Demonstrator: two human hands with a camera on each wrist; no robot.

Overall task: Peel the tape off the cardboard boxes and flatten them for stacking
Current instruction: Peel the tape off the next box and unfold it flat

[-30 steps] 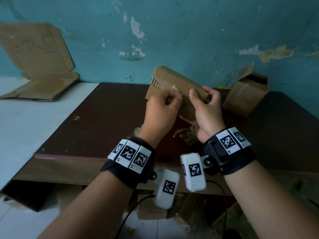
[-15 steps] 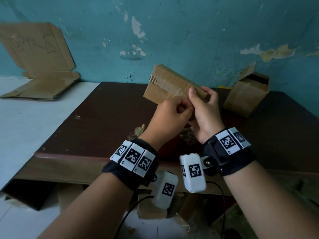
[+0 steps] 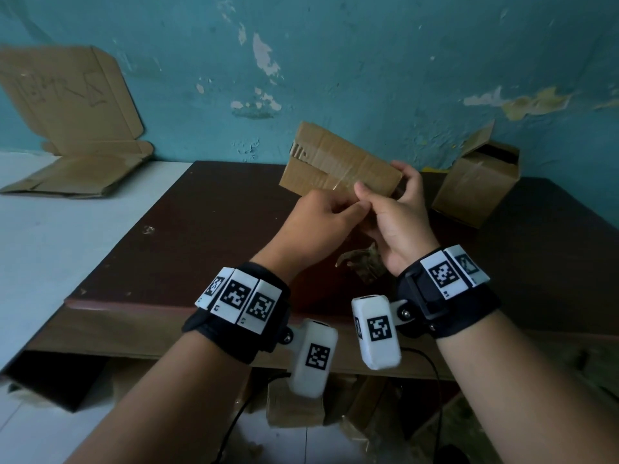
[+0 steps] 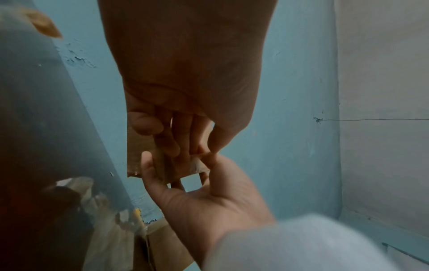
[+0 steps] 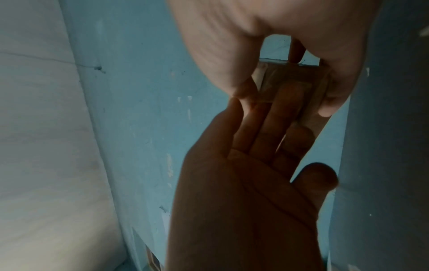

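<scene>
A small brown cardboard box (image 3: 341,162) is held up above the dark table (image 3: 201,229), pressed nearly flat. My right hand (image 3: 382,179) grips its right end, thumb on the near face and fingers behind. My left hand (image 3: 355,207) pinches the end of a clear tape strip (image 3: 340,183) that stretches from the box's seam to my fingers, right beside my right thumb. In the right wrist view the clear tape (image 5: 290,80) sits between both hands. The left wrist view shows the box (image 4: 137,146) behind my curled left fingers.
A second box (image 3: 475,185) with an open top stands at the table's right rear. Crumpled tape scraps (image 3: 361,262) lie under my hands. Flattened cardboard (image 3: 77,175) lies on the white surface at left, another sheet (image 3: 67,95) leaning on the blue wall. More boxes (image 3: 294,406) sit under the table.
My left hand has moved from the box's upper seam down and right to my right thumb, drawing the tape along. The box has turned so its broad face shows more.
</scene>
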